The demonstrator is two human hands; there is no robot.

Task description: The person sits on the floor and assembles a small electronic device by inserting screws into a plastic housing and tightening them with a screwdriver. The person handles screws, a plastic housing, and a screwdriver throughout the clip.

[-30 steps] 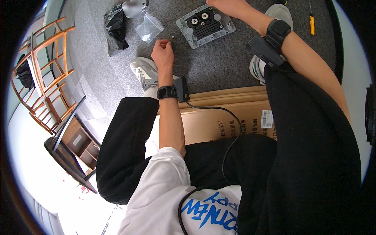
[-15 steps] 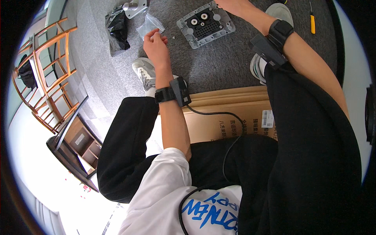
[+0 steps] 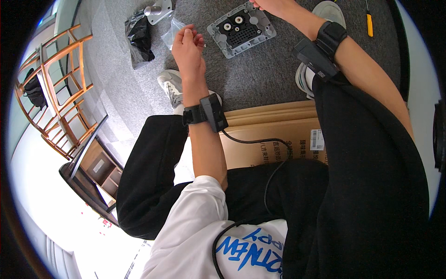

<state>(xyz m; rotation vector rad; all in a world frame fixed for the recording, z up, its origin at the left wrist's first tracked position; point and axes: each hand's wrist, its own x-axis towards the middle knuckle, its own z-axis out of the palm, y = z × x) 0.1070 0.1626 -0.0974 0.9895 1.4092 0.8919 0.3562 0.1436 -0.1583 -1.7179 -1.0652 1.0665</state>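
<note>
The left hand's (image 3: 188,58) fingers curl loosely, partly covering a clear plastic bag (image 3: 171,30); whether they pinch anything, I cannot tell. A tiny pale part (image 3: 205,45) lies just right of them; a light fingertip pinch would suit it best. Farther right, the grey housing (image 3: 257,35) lies by the right hand (image 3: 275,6), whose fingertips' grip is unclear; steadying the housing there should prevent sliding. Well right of both hands' fingers lies a screwdriver (image 3: 370,25).

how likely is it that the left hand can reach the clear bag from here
Likely yes: the left hand partly overlaps the clear bag in view, and nothing visible blocks the way; whether they touch is unclear.
</note>
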